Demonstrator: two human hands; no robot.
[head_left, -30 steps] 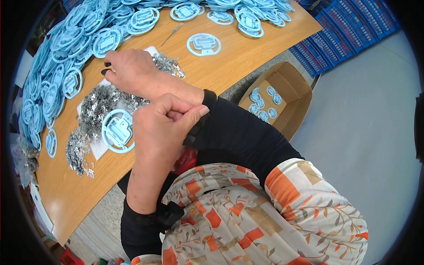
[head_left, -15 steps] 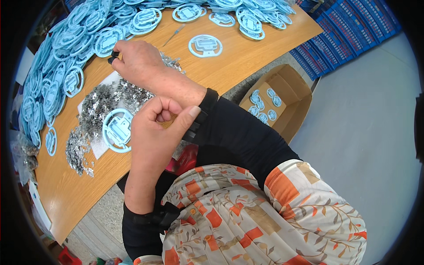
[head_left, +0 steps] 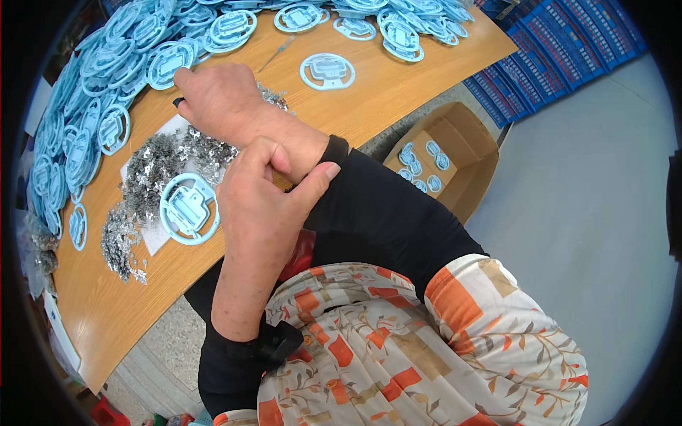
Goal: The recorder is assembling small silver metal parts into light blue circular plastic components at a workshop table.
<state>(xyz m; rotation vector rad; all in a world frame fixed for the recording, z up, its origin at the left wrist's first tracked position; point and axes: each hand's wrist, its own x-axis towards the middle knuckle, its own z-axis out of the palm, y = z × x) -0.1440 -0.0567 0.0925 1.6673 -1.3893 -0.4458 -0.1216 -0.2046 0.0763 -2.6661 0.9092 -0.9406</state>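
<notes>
My right hand [head_left: 220, 99] lies knuckles-up on the far part of a heap of small shiny metal pieces [head_left: 153, 167] on the wooden table [head_left: 106, 312]. Its fingers are curled, and a small dark thing [head_left: 177, 103] shows at their tips. My left hand [head_left: 259, 202] reaches across my right wrist. Its fingers bend over the wrist and its thumb presses on the black sleeve cuff [head_left: 335, 150]. One light blue round plastic frame [head_left: 188, 208] lies on white paper just left of my left hand.
Several more light blue frames [head_left: 96, 121] are heaped along the far and left table edges. One frame [head_left: 327, 71] lies apart beside a thin metal tool [head_left: 277, 53]. An open cardboard box [head_left: 455, 153] with a few blue parts stands on the grey floor. Blue crates [head_left: 561, 50] are stacked beyond.
My right hand has slid farther across the table over the metal pieces. My left hand stayed on the right forearm and its thumb now lies on the cuff.
</notes>
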